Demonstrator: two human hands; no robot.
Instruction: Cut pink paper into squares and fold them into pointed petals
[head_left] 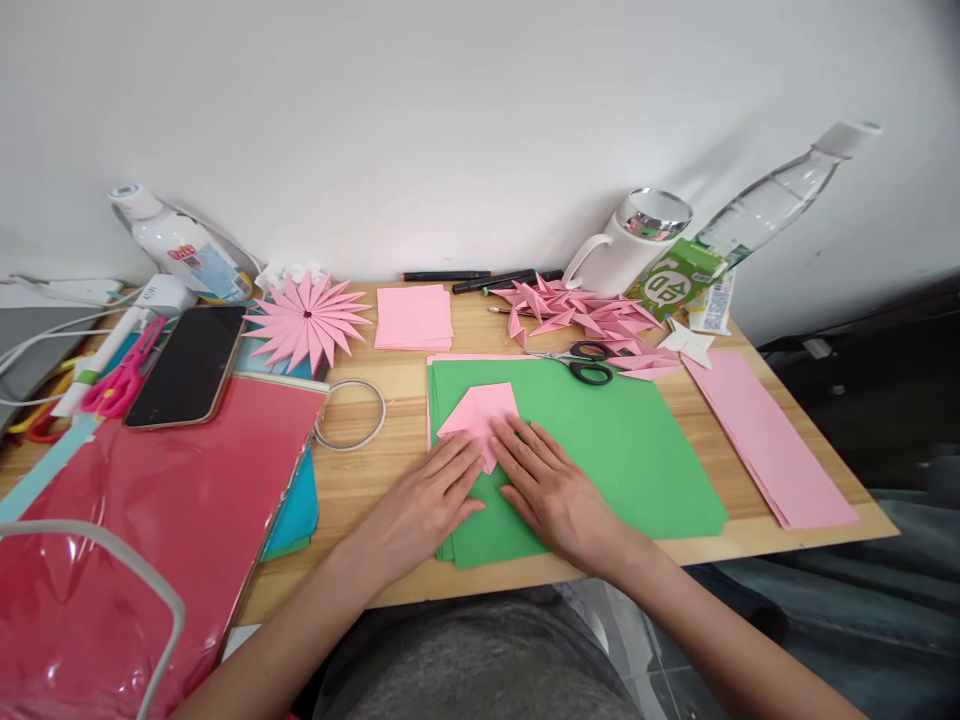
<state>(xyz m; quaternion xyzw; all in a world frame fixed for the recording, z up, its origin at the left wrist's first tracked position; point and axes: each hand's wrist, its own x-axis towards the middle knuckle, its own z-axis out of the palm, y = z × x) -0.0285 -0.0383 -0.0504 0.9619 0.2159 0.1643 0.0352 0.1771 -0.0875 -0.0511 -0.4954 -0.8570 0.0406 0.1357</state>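
Observation:
A partly folded piece of pink paper (486, 405) lies on a stack of green paper (600, 460). My left hand (442, 490) rests flat on its lower left side, fingers stretched out. On the lower right side lie the extended fingers of my right hand (551, 480). The fingertips of both hands hide part of the paper's lower edges. Just beyond the paper, black-handled scissors (589, 370) lie across the green stack's far edge. A stack of pink squares (414, 318) sits farther back.
Folded pink pieces (577, 310) are heaped by a white mug (630, 245). Pink strips (772, 440) lie at the right. To the left are a pink paper star (307, 315), a tape roll (351, 415), a phone (187, 365) and a red plastic-wrapped pack (165, 500). Bottles stand at the wall.

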